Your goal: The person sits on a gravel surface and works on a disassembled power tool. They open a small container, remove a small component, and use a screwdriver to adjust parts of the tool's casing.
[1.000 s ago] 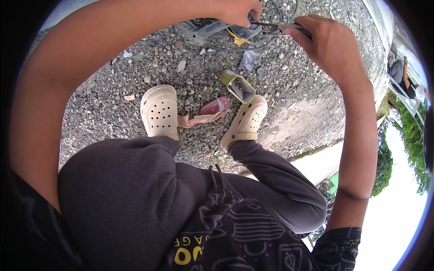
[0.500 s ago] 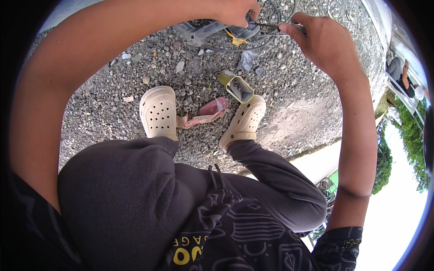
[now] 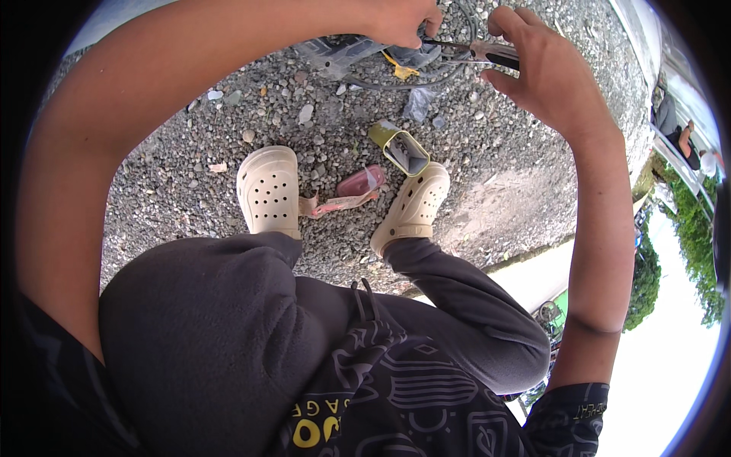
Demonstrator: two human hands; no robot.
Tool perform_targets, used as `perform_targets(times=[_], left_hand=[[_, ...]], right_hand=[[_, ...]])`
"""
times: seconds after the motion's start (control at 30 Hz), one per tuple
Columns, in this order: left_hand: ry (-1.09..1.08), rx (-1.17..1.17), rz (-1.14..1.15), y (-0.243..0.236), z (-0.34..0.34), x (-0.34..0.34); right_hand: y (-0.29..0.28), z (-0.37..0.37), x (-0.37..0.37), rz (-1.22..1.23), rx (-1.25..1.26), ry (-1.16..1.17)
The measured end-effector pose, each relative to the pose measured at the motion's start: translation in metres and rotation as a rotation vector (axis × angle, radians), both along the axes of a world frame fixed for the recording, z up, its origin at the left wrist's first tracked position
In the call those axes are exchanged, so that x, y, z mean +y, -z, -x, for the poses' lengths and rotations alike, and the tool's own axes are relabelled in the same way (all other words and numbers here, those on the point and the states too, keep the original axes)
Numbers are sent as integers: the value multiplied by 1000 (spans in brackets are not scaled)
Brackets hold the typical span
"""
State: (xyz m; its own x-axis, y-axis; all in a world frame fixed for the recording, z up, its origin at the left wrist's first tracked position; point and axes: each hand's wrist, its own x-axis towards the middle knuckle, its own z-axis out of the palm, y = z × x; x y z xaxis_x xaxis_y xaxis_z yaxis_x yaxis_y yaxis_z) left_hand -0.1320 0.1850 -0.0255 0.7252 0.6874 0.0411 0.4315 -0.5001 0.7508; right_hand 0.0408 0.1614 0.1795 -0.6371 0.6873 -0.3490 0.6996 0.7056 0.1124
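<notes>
My left hand (image 3: 406,21) is closed at the top of the view, fingers curled down by a black rubbery piece (image 3: 428,53) and a dark cable loop (image 3: 464,72); what it grips is hidden. My right hand (image 3: 550,76) holds a hand tool (image 3: 499,57) with a dark handle and thin metal shafts reaching toward the left hand; its forefinger and thumb are spread away from the handle. A yellow scrap (image 3: 403,70) lies just below the black piece. A clear crumpled plastic bag (image 3: 417,103) is on the gravel under that.
An olive open container (image 3: 387,133) lies by my right clog (image 3: 415,206). Pink scraps (image 3: 354,183) sit between it and my left clog (image 3: 266,194). Gravel (image 3: 175,198) surrounds them. Another person (image 3: 685,145) is at the far right, near white rails and greenery (image 3: 689,244).
My right hand's forefinger has lifted and its thumb has moved down off the tool, showing more of the handle. My left hand has barely moved.
</notes>
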Motion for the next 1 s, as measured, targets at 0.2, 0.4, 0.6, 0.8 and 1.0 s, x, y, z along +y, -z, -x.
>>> perform_targets(times=[0.2, 0.4, 0.6, 0.8, 1.0], left_hand=[[-24, -13, -20, 2, -2, -2], [-14, -33, -4, 3, 0, -1], [-14, -34, -35, 3, -2, -1], [-10, -18, 10, -1, 1, -1], [14, 1, 10, -5, 2, 0]], right_hand=[[-4, 4, 3, 71, -312, 203], [2, 3, 5, 28, 64, -35], [0, 2, 6, 46, -252, 117], [-4, 16, 0, 39, 29, 31], [-8, 13, 3, -13, -157, 3]])
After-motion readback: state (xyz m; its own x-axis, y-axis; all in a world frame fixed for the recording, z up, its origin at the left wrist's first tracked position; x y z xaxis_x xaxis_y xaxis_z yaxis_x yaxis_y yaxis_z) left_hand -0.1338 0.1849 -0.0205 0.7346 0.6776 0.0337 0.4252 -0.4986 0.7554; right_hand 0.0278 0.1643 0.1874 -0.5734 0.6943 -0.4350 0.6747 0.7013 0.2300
